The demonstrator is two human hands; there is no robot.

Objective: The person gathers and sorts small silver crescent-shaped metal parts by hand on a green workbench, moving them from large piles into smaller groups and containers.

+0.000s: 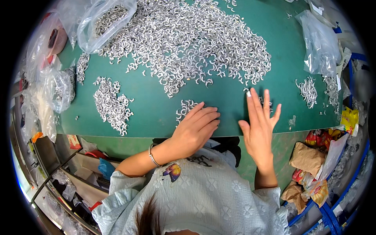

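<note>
A wide heap of small curved silvery metal pieces (188,39) covers the far middle of the green table (152,113). My left hand (194,129) lies low over the table near the front edge, palm down, fingers stretched to the right and fairly close together. Its fingertips partly cover a small cluster of the pieces (184,109); what lies under the palm is hidden. My right hand (259,119) is open with fingers spread, just right of centre. Its index fingertip is by a loose curved piece (246,89), and a few more pieces (270,102) show between its fingers.
Another pile of pieces (111,105) lies on the left, a smaller one (308,92) on the right. Clear plastic bags (105,27) stand at the back left; another bag (319,43) lies at the back right. Snack packets and brown paper bags (307,158) sit below the table's right end.
</note>
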